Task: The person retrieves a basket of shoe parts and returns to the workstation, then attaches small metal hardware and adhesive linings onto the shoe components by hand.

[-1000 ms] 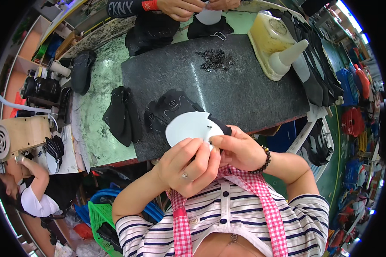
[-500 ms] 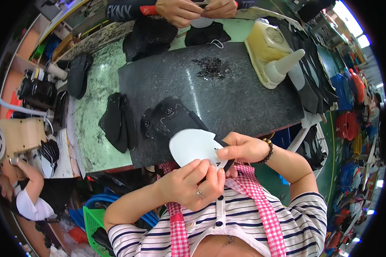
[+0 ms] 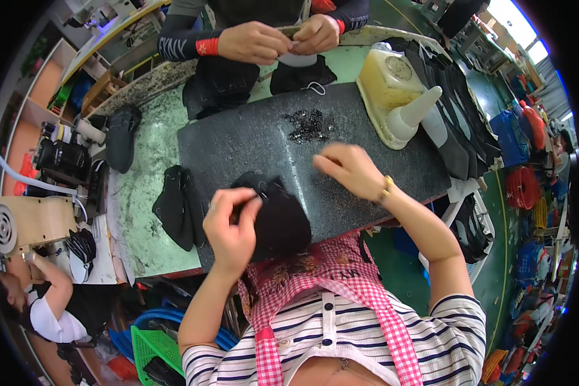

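My left hand (image 3: 230,225) pinches the upper edge of a black fabric piece (image 3: 283,225) with thumb and fingertips. The piece lies dark side up near the front edge of the dark mat (image 3: 231,141), on or against other black pieces. Over the mat to the right, my right hand (image 3: 352,172) is apart from the fabric, fingers curled and thumb pressed in; what they hold, if anything, is hidden. Beyond it sits a heap of small shiny black bits (image 3: 309,125).
A yellowish glue container (image 3: 392,80) with a pale cone nozzle stands at right. Black pieces lie left (image 3: 174,209), far left (image 3: 122,138) and at back (image 3: 222,87). Across the table, a co-worker's hands (image 3: 283,44) hold a light piece. A green basket (image 3: 151,350) stands below left.
The white face of the piece near me no longer shows; a dark face is up. My right hand has left it and moved up over the mat. My left hand has shifted up and left.
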`<action>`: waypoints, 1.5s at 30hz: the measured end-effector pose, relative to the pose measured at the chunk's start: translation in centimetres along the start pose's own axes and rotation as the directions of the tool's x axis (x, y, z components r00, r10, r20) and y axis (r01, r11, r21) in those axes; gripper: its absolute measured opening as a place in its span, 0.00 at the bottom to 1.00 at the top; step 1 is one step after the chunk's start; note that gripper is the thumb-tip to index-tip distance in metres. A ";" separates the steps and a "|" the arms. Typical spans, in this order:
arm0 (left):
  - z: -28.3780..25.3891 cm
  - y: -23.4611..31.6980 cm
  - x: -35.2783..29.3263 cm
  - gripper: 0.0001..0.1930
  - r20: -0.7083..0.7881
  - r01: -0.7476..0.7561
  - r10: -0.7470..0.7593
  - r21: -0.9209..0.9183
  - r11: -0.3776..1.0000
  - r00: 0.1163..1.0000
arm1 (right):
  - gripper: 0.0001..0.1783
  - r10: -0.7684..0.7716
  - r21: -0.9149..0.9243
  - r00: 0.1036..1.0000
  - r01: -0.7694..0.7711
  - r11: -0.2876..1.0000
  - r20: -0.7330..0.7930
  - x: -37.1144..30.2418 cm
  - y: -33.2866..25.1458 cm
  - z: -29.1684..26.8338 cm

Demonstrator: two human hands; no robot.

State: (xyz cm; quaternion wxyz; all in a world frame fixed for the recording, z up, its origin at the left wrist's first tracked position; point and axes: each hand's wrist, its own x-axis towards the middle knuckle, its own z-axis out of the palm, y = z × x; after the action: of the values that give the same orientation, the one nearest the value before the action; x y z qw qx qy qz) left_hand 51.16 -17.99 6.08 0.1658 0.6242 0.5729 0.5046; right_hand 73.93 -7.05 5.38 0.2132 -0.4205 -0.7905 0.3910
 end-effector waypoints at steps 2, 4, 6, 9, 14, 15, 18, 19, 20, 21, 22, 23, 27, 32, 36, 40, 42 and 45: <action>0.3 -3.0 0.3 0.13 -0.059 -0.100 0.119 0.255 0.962 0.991 | 0.12 -0.188 -0.278 0.970 0.140 0.950 -0.156 3.1 2.8 1.4; 0.0 -2.8 0.6 0.14 -0.093 -0.123 0.177 0.419 0.900 0.980 | 0.11 -0.228 -0.493 0.914 0.036 0.870 -0.336 5.1 4.3 2.3; -0.9 -1.8 -0.2 0.15 -0.098 -0.082 0.127 0.375 0.923 0.987 | 0.11 -0.188 -0.444 0.933 0.034 0.895 -0.307 5.9 4.5 2.7; -0.6 -0.7 -1.0 0.11 0.002 -0.129 0.135 0.287 0.949 0.991 | 0.09 -0.153 -0.352 0.952 0.052 0.935 -0.265 6.3 5.2 2.5; 2.4 1.5 -3.2 0.14 0.264 -0.067 0.097 -0.121 0.990 0.960 | 0.06 -0.286 -0.209 0.942 0.248 0.946 -0.177 3.7 1.6 1.3; 2.8 2.2 -3.3 0.16 0.291 0.053 0.008 -0.200 0.978 0.957 | 0.06 -0.228 -0.026 0.970 0.226 0.974 -0.079 2.4 0.1 0.8; 3.1 2.0 -2.9 0.12 0.372 0.425 -0.258 -0.495 0.757 0.892 | 0.06 -0.300 0.140 0.948 0.284 0.949 0.111 -2.7 -3.8 1.4; 2.6 2.1 -2.8 0.12 0.372 0.429 -0.262 -0.495 0.755 0.890 | 0.07 -0.310 0.150 0.943 0.292 0.945 0.120 -3.7 -4.5 1.5; 2.2 2.1 -2.8 0.09 0.428 0.381 -0.181 -0.447 0.809 0.886 | 0.07 -0.306 0.154 0.944 0.287 0.946 0.121 -4.4 -5.0 1.6; 1.7 2.3 -2.9 0.06 0.484 0.324 -0.103 -0.400 0.857 0.869 | 0.07 -0.357 0.117 0.930 0.347 0.930 0.081 -4.8 -5.4 1.7; 1.5 2.8 -2.8 0.03 0.505 0.417 -0.147 -0.476 0.774 0.851 | 0.07 -0.410 0.080 0.911 0.406 0.910 0.042 -5.2 -5.8 1.8; 1.4 2.8 -3.1 0.03 0.501 0.420 -0.157 -0.470 0.777 0.851 | 0.07 -0.415 0.091 0.909 0.410 0.907 0.045 -5.4 -6.2 1.8; 1.1 2.2 -4.9 0.04 0.707 0.743 -0.235 -0.611 0.273 0.668 | 0.10 -0.566 0.051 0.822 0.564 0.824 0.065 -5.9 -7.5 1.9; 1.7 1.5 -6.1 0.08 0.794 0.799 -0.130 -0.601 -0.016 0.594 | 0.12 -0.666 -0.048 0.738 0.673 0.738 0.106 -5.6 -7.5 2.4; 1.2 1.2 -6.3 0.09 0.724 0.751 -0.224 -0.657 0.066 0.653 | 0.11 -0.666 -0.129 0.745 0.663 0.737 0.024 -5.2 -7.2 3.5; 0.7 1.3 -5.5 0.06 0.493 0.559 -0.323 -0.815 0.155 0.808 | 0.10 -0.665 -0.152 0.744 0.652 0.743 -0.065 -3.5 -7.7 4.5; 0.2 1.2 -4.1 0.03 0.360 0.475 -0.356 -0.820 0.320 0.862 | 0.10 -0.640 -0.116 0.761 0.630 0.768 -0.106 -2.4 -7.8 4.7; -3.0 -1.5 2.0 0.18 0.182 0.281 -0.234 -0.309 0.909 0.955 | 0.10 -0.648 -0.242 0.749 0.608 0.756 -0.139 -0.4 -8.0 4.1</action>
State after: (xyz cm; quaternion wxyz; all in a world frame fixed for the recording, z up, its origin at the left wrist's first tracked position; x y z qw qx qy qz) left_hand 47.56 -16.85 7.06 0.3735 0.5401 0.5443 0.5221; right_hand 67.38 -11.91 9.27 0.3770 -0.1862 -0.8903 0.1748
